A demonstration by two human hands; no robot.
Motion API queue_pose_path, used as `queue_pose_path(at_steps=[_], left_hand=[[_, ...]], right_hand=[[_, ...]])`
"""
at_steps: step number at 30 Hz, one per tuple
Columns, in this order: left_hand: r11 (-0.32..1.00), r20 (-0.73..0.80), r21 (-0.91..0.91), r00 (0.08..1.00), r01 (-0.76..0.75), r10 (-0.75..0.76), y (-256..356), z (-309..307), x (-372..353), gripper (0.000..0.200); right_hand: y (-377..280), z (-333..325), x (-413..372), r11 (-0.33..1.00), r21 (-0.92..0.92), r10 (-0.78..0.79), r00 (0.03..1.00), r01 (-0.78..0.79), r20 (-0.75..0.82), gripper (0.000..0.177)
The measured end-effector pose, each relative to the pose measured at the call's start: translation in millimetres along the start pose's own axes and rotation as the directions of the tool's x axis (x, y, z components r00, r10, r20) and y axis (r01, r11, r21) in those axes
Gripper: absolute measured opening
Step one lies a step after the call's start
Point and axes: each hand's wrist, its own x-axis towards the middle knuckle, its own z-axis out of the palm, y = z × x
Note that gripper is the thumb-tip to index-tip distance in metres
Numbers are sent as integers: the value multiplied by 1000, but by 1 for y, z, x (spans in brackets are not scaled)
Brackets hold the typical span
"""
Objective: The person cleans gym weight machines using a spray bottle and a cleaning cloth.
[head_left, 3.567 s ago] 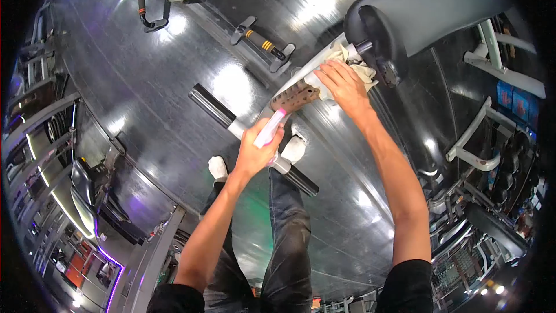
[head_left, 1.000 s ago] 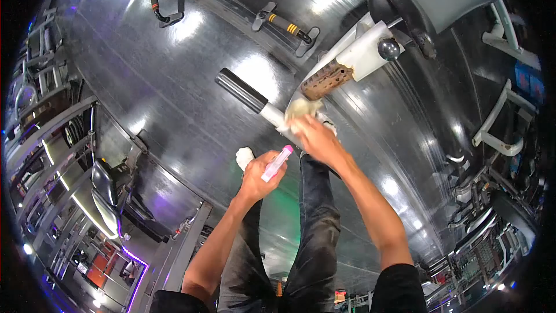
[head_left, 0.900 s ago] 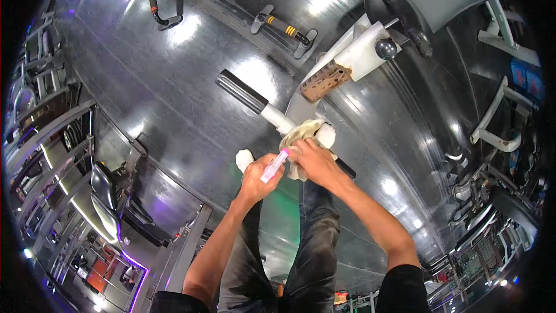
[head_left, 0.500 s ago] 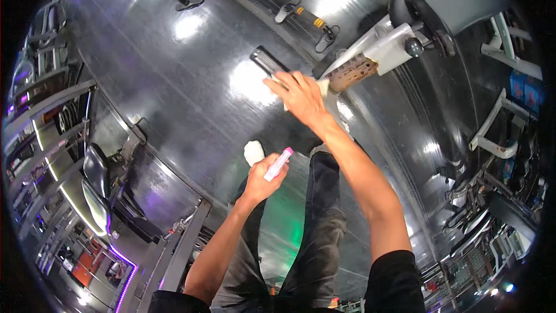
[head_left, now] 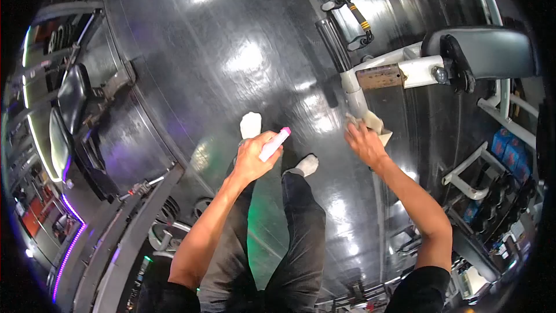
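My left hand (head_left: pixel 258 153) is closed around a white bottle (head_left: pixel 273 145) with a pink top, held above my white-socked foot (head_left: pixel 251 124). To the right, my right hand (head_left: pixel 365 142) holds a cream cloth (head_left: pixel 375 124) against the lower part of a white metal post (head_left: pixel 354 95). Above that, the post ends in a black ribbed grip (head_left: pixel 334 43). A brown worn plate (head_left: pixel 379 77) lies along the white machine arm (head_left: pixel 425 72) beside it.
A push-up handle with a yellow-striped grip (head_left: pixel 359 17) lies past the black grip. A black padded seat (head_left: pixel 492 52) is at the upper right. Gym machines with a dark pad (head_left: pixel 74 95) line the left. Blue boxes (head_left: pixel 509 153) are on the right.
The view has turned and shifted. My right hand with the cloth has moved from near the black grip down to the white post. My left hand still holds the bottle.
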Motion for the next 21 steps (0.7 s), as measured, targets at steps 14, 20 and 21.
queue_pose_path(at_steps=[14, 20, 21], left_hand=[[986, 33, -168, 999, 12, -7, -27, 69, -52, 25], [984, -111, -172, 993, -46, 27, -49, 48, -53, 20], [984, -113, -172, 993, -47, 28, -50, 43, -53, 20]], right_hand=[[3, 42, 52, 865, -340, -163, 848, 369, 505, 24], [18, 23, 142, 797, -562, 6, 927, 222, 375, 30], [21, 22, 153, 791, -585, 40, 940, 178, 340, 32]])
